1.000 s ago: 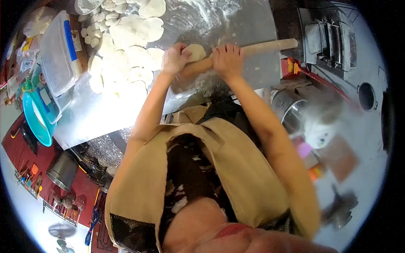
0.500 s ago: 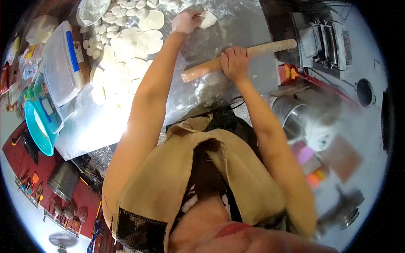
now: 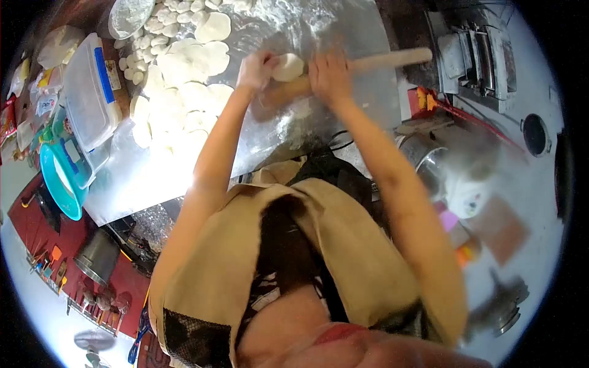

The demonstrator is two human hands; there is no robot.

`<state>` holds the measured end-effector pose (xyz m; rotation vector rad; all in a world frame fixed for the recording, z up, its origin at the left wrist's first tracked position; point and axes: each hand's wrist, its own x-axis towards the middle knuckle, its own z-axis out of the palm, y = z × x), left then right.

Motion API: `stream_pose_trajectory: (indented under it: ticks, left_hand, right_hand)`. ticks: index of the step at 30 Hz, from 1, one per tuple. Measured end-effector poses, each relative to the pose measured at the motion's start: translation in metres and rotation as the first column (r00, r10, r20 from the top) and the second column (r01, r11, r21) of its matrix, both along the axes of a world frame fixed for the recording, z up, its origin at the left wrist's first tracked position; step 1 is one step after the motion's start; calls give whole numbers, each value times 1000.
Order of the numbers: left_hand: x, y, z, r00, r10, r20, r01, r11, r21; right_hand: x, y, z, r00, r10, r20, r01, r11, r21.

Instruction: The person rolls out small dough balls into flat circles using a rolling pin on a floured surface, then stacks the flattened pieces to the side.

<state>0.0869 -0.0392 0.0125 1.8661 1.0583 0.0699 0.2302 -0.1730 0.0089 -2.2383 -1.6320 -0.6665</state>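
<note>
Between the fingertips of my left hand (image 3: 254, 70) is the near edge of a small flattened dough disc (image 3: 288, 68), which lies on the floury metal tabletop (image 3: 307, 126). My right hand (image 3: 331, 76) is over the middle of a wooden rolling pin (image 3: 396, 59), its fingers reaching across the wood and slightly blurred. The pin lies slantwise, and its left end is smeared by motion just below the disc. Left of my hands, rolled dough rounds (image 3: 190, 58) overlap in a bright patch, with several small dough balls (image 3: 144, 55) behind them.
A bowl of flour (image 3: 130, 17) stands at the back left. Nearer on that side are a lidded plastic box (image 3: 89, 92) and a turquoise basin (image 3: 61, 181). Beyond the table's right edge stands a metal roller machine (image 3: 475, 61), with a metal pot (image 3: 420, 153) below.
The rolling pin and my right hand have moved away from me, up to the dough disc. My left hand and the disc have come nearer and slightly left.
</note>
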Motion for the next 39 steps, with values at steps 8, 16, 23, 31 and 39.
stream_pose_trajectory:
  ticks: [8, 16, 23, 31, 39]
  left_hand:
    - [35, 40, -12, 931, -352, -94, 355, 935, 14]
    - [-1, 0, 10, 997, -59, 52, 68, 980, -186]
    - [13, 34, 28, 996, -49, 68, 44, 996, 78]
    - [64, 31, -35, 921, -183, 345, -117, 714, 691]
    - [34, -25, 11, 785, 410, 464, -284, 905, -318]
  right_hand:
    - [15, 73, -7, 945, -36, -324, -24, 983, -179]
    - [-3, 57, -9, 867, -61, -495, -6, 991, -133]
    - [-4, -28, -11, 957, 139, -255, -155, 987, -46]
    - [-2, -25, -20, 945, 101, -312, -110, 994, -11]
    - [-6, -40, -14, 926, 140, -350, -142, 990, 19]
